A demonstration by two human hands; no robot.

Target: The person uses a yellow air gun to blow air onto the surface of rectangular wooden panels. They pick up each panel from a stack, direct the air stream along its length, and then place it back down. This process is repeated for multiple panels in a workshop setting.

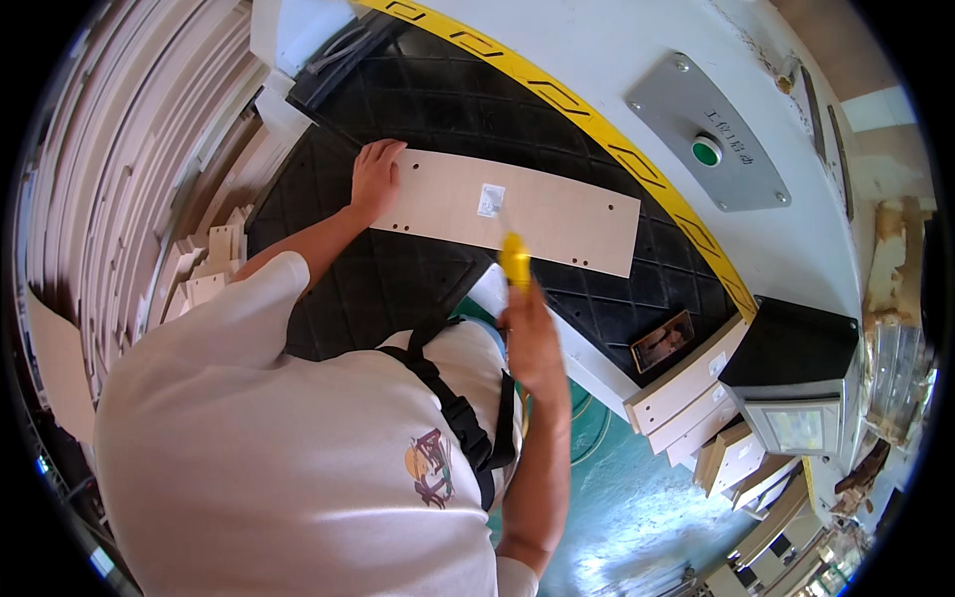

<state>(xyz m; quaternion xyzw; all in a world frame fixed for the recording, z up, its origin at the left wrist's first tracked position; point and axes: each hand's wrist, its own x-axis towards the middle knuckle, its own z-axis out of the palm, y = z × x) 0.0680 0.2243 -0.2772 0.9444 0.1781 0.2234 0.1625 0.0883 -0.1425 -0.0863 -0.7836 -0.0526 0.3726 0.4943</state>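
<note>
A pale wooden board with several drilled holes and a small white label lies on a black padded surface. Gripping the board's left end is my left hand, its fingers wrapped over the edge. My right hand is closed around a yellow tool smeared by motion. A thin, faint tip on the tool points toward the board near the label. Its exact kind cannot be made out.
Stacked long boards fill the left side. A white machine body with a yellow strip and a green button borders the far right. More boards and a black-topped box stand at the right. Green hose loops lie on the floor.
</note>
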